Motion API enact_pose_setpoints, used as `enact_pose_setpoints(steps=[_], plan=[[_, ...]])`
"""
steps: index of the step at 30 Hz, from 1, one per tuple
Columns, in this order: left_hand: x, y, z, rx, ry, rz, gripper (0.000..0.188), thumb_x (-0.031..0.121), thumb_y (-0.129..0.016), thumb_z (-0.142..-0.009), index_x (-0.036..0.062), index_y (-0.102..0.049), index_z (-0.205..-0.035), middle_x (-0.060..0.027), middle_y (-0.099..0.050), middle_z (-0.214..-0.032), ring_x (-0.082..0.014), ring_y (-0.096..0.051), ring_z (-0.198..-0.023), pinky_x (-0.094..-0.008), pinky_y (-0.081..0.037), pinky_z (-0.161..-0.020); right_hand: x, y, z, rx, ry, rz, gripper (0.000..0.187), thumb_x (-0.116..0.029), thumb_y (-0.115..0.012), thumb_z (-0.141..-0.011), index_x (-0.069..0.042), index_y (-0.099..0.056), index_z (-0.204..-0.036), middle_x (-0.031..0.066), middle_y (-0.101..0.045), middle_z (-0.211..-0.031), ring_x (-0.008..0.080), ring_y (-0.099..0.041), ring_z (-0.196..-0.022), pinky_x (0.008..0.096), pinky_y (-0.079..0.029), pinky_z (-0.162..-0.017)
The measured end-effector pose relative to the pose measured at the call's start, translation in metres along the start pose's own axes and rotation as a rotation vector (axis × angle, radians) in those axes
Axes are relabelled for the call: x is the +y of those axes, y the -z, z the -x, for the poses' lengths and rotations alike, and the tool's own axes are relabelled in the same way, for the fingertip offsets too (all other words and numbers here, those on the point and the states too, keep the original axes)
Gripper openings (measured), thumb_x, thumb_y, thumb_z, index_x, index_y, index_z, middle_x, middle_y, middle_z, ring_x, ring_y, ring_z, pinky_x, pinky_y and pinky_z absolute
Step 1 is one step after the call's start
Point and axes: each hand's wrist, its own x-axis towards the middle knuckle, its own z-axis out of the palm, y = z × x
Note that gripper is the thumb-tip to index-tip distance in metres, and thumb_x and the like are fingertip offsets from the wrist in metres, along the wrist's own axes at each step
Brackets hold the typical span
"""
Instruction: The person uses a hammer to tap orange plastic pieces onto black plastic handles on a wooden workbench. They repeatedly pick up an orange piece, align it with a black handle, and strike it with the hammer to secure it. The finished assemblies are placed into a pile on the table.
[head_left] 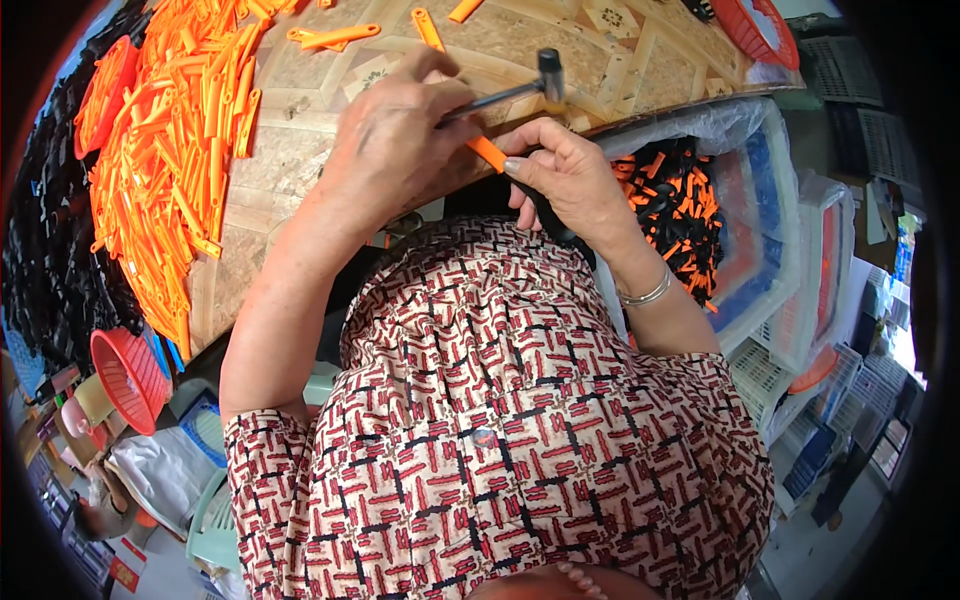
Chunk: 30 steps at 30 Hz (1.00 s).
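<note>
My left hand (pixel 395 130) is closed around the handle of a small hammer (pixel 550 75), whose dark head points right above the table's near edge. An orange plastic handle piece (pixel 487 154) runs from under my left fingers to my right hand (pixel 568 180). My right thumb and fingers pinch its end. A black part (pixel 553 218) hangs below my right fingers; whether it is joined to the orange piece is hidden. My left fingertips are partly out of sight, so I cannot tell if they also touch the orange piece.
A large heap of orange pieces (pixel 175 150) covers the table's left side, with black parts (pixel 50 230) beyond. Loose orange pieces (pixel 340 36) lie near the far edge. At my right, a plastic-lined crate (pixel 765 200) holds black-and-orange parts (pixel 675 215). A red basket (pixel 130 380) stands left.
</note>
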Motion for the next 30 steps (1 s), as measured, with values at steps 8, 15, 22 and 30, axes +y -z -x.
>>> enact_pose_setpoints(steps=[8,15,22,30], plan=[[0.030,0.044,0.050,-0.235,0.451,0.393,0.038,0.011,-0.062,-0.099,0.0053,-0.061,-0.137,-0.0061,-0.063,-0.081,-0.0095,-0.058,-0.071,-0.0285,-0.049,-0.066,0.007,-0.003,0.001,-0.005,0.043,-0.122,0.013,-0.008,-0.062,-0.098,0.002,-0.055,-0.102,0.0109,-0.067,-0.072,0.0160,-0.064,-0.051,0.0274,-0.051,-0.045],[0.029,0.032,0.080,0.134,0.059,-0.028,0.049,0.005,-0.069,-0.089,0.0146,-0.062,-0.137,-0.0112,-0.065,-0.081,-0.0265,-0.062,-0.064,-0.0395,-0.051,-0.058,0.004,-0.005,0.001,-0.002,0.025,-0.104,0.015,-0.007,-0.061,-0.099,0.001,-0.051,-0.106,0.0116,-0.067,-0.073,0.0171,-0.065,-0.052,0.0280,-0.051,-0.045],[0.031,0.029,0.095,0.036,0.056,-0.191,0.056,-0.006,-0.074,-0.079,0.0170,-0.069,-0.130,-0.0053,-0.054,-0.072,-0.0201,-0.056,-0.059,-0.0350,-0.048,-0.054,0.002,-0.002,0.000,-0.037,-0.006,-0.126,0.016,-0.006,-0.061,-0.099,-0.003,-0.049,-0.108,0.0114,-0.068,-0.077,0.0164,-0.065,-0.054,0.0263,-0.052,-0.047],[0.024,0.018,0.091,0.010,0.121,-0.059,0.048,0.006,-0.073,-0.087,0.0206,-0.067,-0.133,-0.0090,-0.058,-0.074,-0.0270,-0.062,-0.061,-0.0405,-0.049,-0.056,0.004,-0.002,-0.002,-0.037,0.015,-0.131,0.015,-0.004,-0.062,-0.098,-0.002,-0.049,-0.106,0.0121,-0.068,-0.076,0.0174,-0.066,-0.054,0.0263,-0.051,-0.047]])
